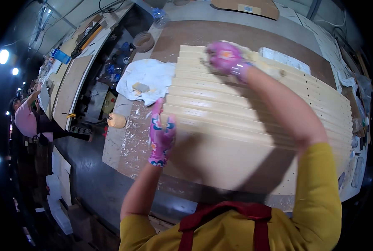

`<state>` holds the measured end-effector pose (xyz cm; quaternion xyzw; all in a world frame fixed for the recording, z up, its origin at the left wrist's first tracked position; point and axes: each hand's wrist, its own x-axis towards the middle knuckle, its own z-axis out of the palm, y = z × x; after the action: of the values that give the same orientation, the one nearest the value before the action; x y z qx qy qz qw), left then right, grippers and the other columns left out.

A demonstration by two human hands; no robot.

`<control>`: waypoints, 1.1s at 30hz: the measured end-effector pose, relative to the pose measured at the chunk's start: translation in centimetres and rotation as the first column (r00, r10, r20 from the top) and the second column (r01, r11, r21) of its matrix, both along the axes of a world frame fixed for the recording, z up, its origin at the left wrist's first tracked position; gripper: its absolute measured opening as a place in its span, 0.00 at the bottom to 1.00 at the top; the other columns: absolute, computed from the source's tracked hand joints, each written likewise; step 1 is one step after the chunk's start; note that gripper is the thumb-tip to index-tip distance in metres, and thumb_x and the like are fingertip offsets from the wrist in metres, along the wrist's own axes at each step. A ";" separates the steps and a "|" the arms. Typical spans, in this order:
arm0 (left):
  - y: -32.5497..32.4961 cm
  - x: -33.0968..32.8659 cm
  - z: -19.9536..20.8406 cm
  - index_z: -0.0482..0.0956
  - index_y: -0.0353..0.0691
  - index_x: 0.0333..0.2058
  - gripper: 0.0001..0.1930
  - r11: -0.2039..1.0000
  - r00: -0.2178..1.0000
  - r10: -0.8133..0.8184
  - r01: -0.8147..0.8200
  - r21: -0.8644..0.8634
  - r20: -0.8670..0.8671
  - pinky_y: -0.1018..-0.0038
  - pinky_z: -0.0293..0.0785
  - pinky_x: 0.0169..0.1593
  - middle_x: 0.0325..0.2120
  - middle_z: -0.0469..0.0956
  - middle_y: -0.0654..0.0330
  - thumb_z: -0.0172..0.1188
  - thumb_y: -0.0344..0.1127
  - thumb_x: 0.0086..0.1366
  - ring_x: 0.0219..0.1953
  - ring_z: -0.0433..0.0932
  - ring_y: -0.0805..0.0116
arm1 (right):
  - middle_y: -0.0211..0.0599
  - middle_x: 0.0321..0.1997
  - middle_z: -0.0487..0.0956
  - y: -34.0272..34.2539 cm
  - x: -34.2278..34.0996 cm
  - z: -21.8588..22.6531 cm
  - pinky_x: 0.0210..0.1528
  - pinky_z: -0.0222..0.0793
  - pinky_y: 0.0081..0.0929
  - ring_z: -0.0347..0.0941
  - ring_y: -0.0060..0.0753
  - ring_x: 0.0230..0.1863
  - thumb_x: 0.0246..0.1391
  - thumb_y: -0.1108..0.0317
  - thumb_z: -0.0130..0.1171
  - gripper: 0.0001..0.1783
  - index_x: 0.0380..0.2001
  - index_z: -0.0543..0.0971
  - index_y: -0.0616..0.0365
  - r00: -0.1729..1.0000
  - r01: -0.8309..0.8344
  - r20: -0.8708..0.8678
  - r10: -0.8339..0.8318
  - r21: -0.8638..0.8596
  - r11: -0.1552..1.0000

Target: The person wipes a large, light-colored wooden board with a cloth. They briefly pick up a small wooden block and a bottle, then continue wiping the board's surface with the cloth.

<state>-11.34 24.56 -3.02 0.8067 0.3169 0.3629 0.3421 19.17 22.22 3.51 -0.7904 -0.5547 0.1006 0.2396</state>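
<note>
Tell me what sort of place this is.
It looks like a workshop or small factory, perhaps for woodwork: overlapping pale boards with rows of small holes lie on a white-spattered worktable, and a co-worker stands off to the left.

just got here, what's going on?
The gloved right hand is over the far part of the overlapping cream boards, too blurred to tell what it grips. The gloved left hand, fingers parted, is at their left edge. A white cloth lies beside the boards, and a co-worker stands off to the left.
</note>
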 end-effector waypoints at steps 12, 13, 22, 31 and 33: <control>0.0 -0.4 0.4 0.57 0.29 0.63 0.28 0.990 0.991 -0.104 0.110 -0.082 0.082 0.65 0.52 0.67 0.62 0.62 0.47 0.52 0.35 0.68 0.64 0.60 0.57 | 0.40 0.30 0.81 -1.2 -0.1 -0.4 0.33 0.75 0.37 0.79 0.38 0.31 0.49 0.65 0.56 0.08 0.32 0.81 0.52 0.988 0.066 0.126 -0.086 0.152 0.986; 0.0 -0.4 0.3 0.58 0.30 0.63 0.28 0.993 0.991 -0.109 0.113 -0.047 0.078 0.65 0.52 0.67 0.61 0.62 0.47 0.52 0.35 0.68 0.64 0.60 0.57 | 0.39 0.31 0.81 -0.6 -0.7 -0.3 0.33 0.75 0.36 0.79 0.38 0.32 0.48 0.65 0.56 0.10 0.34 0.81 0.53 0.983 0.030 0.177 -0.050 0.111 0.993; 0.1 0.3 -0.7 0.60 0.35 0.63 0.27 0.987 0.990 0.012 0.011 -0.162 0.139 0.67 0.57 0.63 0.60 0.63 0.53 0.50 0.36 0.68 0.60 0.63 0.62 | 0.41 0.35 0.82 4.9 -4.7 -0.2 0.38 0.76 0.37 0.80 0.43 0.36 0.50 0.67 0.57 0.08 0.34 0.83 0.51 0.942 0.117 0.309 -0.129 0.058 0.991; -0.1 -0.6 -1.0 0.62 0.36 0.62 0.25 0.952 0.945 0.040 0.062 -0.298 0.324 0.69 0.58 0.63 0.60 0.64 0.52 0.50 0.39 0.70 0.59 0.64 0.63 | 0.38 0.44 0.78 -32.2 17.6 -1.9 0.52 0.70 0.37 0.74 0.43 0.47 0.53 0.60 0.58 0.17 0.46 0.80 0.50 0.969 0.245 -0.005 -0.246 0.138 0.960; 0.2 -0.4 -2.1 0.63 0.36 0.62 0.25 0.944 0.942 0.048 0.067 -0.324 0.332 0.68 0.59 0.63 0.60 0.64 0.52 0.49 0.41 0.71 0.59 0.65 0.62 | 0.40 0.45 0.78 -43.6 23.2 -2.4 0.53 0.70 0.37 0.73 0.45 0.49 0.53 0.62 0.59 0.16 0.46 0.79 0.52 0.855 0.342 0.342 -0.391 0.197 0.919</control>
<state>-11.73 24.74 -5.08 0.6658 0.3064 0.4349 0.5232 42.33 -21.38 1.15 -0.8689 -0.4344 -0.1354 0.1947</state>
